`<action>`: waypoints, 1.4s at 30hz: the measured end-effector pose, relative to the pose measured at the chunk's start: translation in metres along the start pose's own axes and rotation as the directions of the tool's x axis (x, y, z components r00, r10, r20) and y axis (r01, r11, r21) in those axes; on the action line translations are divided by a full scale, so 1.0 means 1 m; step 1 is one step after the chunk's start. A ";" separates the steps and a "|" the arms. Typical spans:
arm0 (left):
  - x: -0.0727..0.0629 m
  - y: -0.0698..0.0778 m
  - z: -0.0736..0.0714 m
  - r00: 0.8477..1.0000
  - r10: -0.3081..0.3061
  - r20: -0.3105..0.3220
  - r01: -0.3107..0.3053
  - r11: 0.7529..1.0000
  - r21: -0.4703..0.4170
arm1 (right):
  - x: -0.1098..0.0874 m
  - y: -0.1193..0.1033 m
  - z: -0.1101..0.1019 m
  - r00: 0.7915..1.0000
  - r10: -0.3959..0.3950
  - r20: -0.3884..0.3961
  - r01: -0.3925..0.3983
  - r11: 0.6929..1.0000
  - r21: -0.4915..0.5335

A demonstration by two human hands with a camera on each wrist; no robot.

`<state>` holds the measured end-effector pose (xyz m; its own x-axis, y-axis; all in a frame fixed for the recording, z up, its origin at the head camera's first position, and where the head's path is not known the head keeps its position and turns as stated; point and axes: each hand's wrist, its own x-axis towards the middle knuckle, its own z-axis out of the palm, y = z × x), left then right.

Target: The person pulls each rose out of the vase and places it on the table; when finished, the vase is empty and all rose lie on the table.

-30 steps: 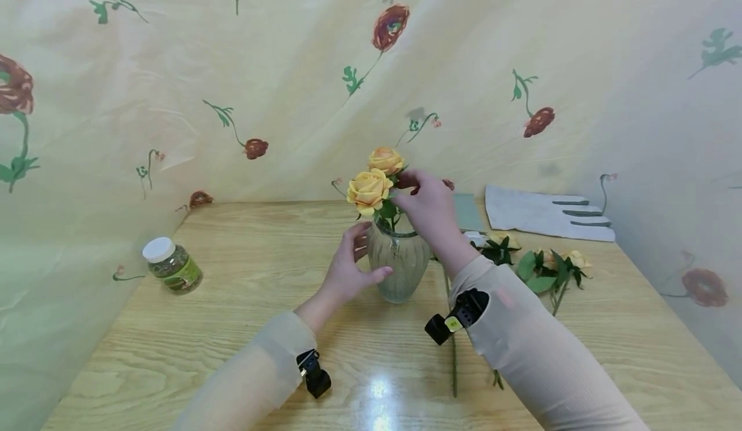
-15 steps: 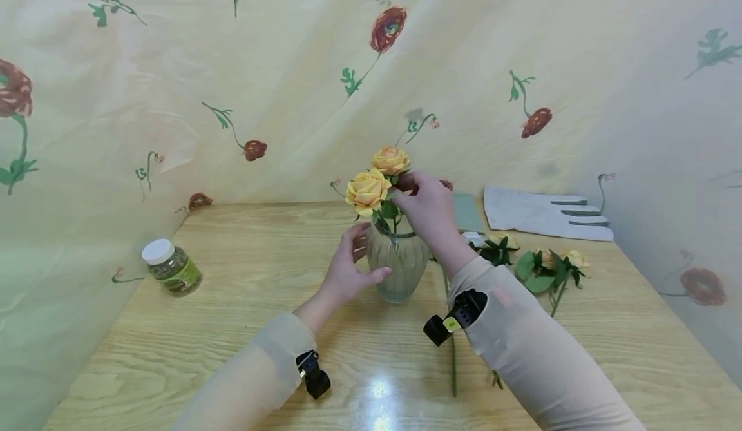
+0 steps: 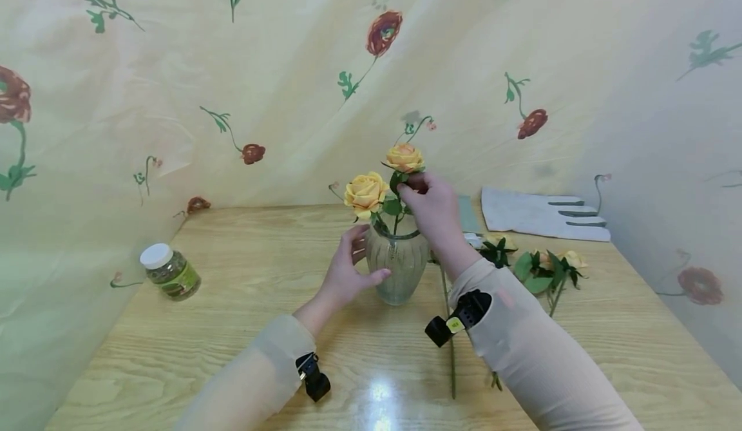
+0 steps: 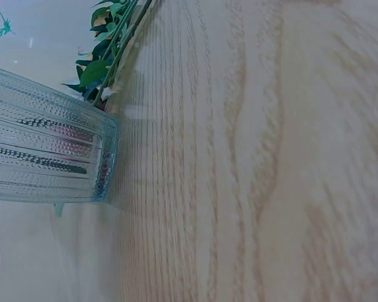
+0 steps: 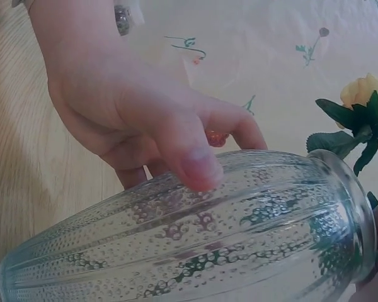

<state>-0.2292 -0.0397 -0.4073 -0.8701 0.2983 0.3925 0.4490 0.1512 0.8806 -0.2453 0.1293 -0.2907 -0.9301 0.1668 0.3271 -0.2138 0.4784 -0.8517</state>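
A ribbed clear glass vase [image 3: 397,270] stands upright on the wooden table. My left hand [image 3: 342,276] holds its left side, thumb at the front and fingers curving round behind; the right wrist view shows the thumb on the dimpled glass [image 5: 208,245]. My right hand [image 3: 435,215] pinches a yellow rose [image 3: 404,158] just below its bloom, above the vase's mouth. Its leafy stem runs down toward the rim. Another yellow rose [image 3: 366,195] leans left in the vase. In the left wrist view, only the lower vase [image 4: 47,141] and a bit of finger show.
Several more yellow roses [image 3: 542,270] lie on the table at right, partly under my right forearm. Behind them is a pale glove [image 3: 542,214], beside a grey-green flat sheet [image 3: 468,215]. A white-lidded jar [image 3: 174,273] stands at left. Flower-print cloth hangs behind the table.
My right hand has shifted slightly right, and the rose it pinches has moved up and right, apart from the other bloom. My left hand has stayed at the vase.
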 end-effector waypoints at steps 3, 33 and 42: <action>0.000 -0.001 0.000 1.000 0.010 0.004 -0.010 1.000 0.000 | 0.000 0.000 -0.004 0.999 0.039 -0.004 -0.038 0.998 0.058; -0.008 0.037 -0.002 0.995 -0.087 0.040 0.088 0.996 -0.019 | 0.001 -0.001 -0.053 0.913 0.318 -0.257 -0.031 0.681 0.732; -0.007 0.039 -0.002 0.996 -0.079 0.046 0.079 0.997 -0.001 | -0.003 0.000 -0.060 0.926 0.309 -0.215 -0.021 0.612 0.791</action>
<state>-0.2058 -0.0382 -0.3748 -0.8925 0.3285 0.3090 0.3785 0.1731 0.9093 -0.2246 0.1805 -0.2671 -0.8637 0.4876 0.1274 -0.3471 -0.3922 -0.8519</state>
